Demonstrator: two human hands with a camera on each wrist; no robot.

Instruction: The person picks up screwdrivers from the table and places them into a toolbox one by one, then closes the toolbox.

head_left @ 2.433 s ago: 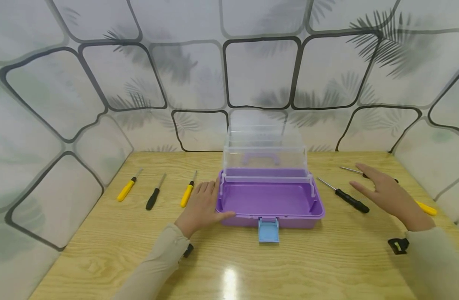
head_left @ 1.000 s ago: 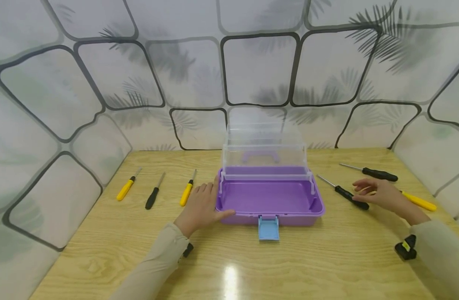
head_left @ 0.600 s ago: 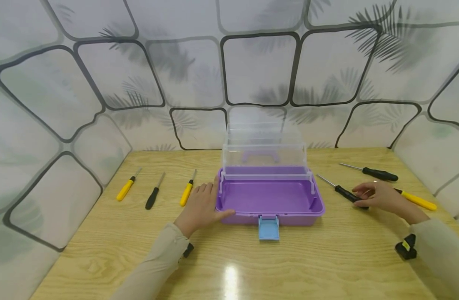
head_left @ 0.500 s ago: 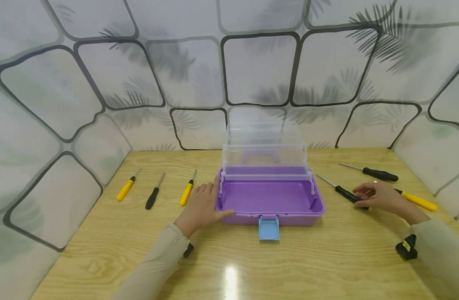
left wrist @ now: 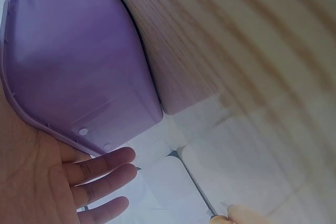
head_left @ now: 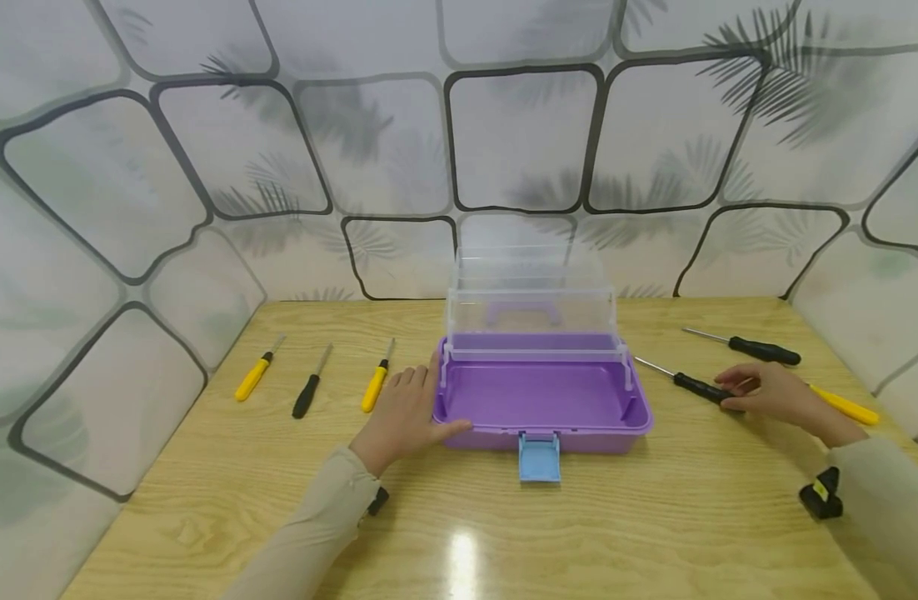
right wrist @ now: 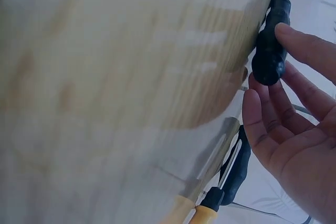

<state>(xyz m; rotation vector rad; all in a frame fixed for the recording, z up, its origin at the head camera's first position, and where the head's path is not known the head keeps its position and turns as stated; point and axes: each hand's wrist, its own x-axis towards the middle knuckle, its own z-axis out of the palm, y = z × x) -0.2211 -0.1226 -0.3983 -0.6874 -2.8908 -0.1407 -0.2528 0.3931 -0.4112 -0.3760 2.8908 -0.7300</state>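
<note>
A purple toolbox [head_left: 601, 441] stands mid-table with its clear lid [head_left: 534, 275] raised and a light blue latch [head_left: 539, 461] hanging down in front. My left hand [head_left: 399, 421] rests against its left end, thumb along the front rim. In the left wrist view those fingers [left wrist: 105, 184] extend nearly straight past the box wall. My right hand [head_left: 781, 398] pinches the handle end of the nearer black screwdriver [head_left: 695, 387], whose shaft points toward the box. The right wrist view shows the thumb [right wrist: 304, 48] on one side of that handle and fingers on the other.
Right of the box, another black screwdriver [head_left: 765, 350] lies farther back and a yellow one [head_left: 849, 407] lies partly behind my right hand. On the left lie two yellow screwdrivers [head_left: 253, 379] and a black one [head_left: 306, 396]. Patterned fabric walls [head_left: 526, 150] enclose the wooden table [head_left: 459, 525].
My right hand has come down from above the two black screwdrivers to the nearer one and closed its thumb and fingers on the handle. My left hand has stayed at the toolbox.
</note>
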